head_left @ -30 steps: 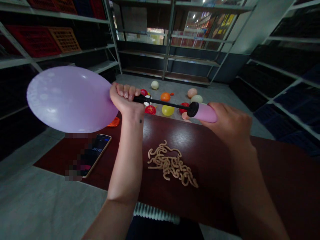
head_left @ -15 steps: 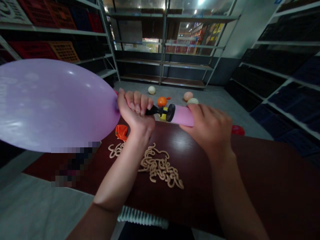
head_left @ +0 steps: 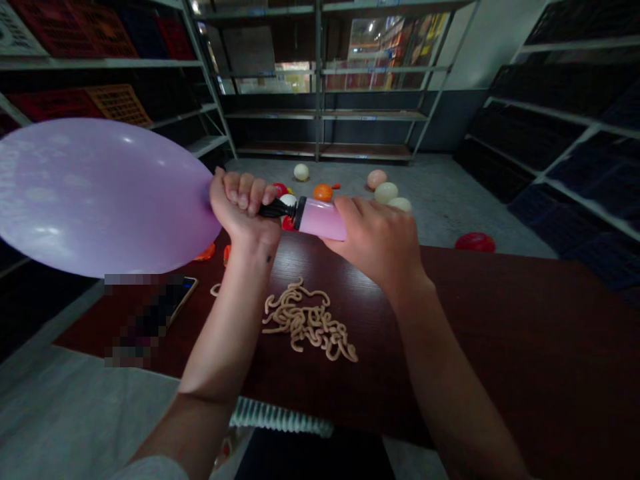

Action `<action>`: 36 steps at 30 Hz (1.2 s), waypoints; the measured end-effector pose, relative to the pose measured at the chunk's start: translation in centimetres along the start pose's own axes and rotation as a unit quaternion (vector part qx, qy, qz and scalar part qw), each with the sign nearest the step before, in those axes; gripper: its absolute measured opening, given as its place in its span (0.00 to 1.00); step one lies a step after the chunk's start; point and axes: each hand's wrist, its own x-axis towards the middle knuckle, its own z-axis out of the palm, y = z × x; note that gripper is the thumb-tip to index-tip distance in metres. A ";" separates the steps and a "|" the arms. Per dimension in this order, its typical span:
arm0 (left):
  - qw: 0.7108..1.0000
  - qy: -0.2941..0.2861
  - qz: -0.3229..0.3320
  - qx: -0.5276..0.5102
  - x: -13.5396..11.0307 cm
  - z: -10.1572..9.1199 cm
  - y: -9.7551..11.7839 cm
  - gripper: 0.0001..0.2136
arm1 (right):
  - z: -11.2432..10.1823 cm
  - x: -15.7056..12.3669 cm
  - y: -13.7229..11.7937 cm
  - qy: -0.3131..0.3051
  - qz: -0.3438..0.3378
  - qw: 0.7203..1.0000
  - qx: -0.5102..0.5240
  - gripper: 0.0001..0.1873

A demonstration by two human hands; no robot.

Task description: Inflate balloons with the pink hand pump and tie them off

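Note:
A large inflated purple balloon (head_left: 105,197) fills the left side, its neck end at my left hand (head_left: 245,203). That hand is closed around the black end (head_left: 276,209) of a hand balloon pump, with the balloon's neck hidden in the grip. My right hand (head_left: 377,237) wraps around the pump's pink barrel (head_left: 320,218). Barrel and black end are close together, in line above the table. Below the hands, a heap of tan, curly, worm-like pieces (head_left: 310,320) lies on the dark table (head_left: 480,347).
A phone (head_left: 183,300), partly blurred out, lies at the table's left. Deflated orange balloons (head_left: 206,253) lie behind my left forearm. Several small balloons, one orange (head_left: 323,193) and one red (head_left: 475,242), rest on the floor beyond. Metal shelves (head_left: 320,117) with crates at the left surround the room.
The pump has shortened: the pink barrel has slid toward the black end, covering the rod that showed between them. Both hands appear further left, and the view has shifted slightly.

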 end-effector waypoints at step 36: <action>0.991 0.025 0.097 -0.086 -0.4 1.2 3.9 0.25 | -1.7 -0.7 2.0 -0.004 0.028 0.996 -0.081 0.18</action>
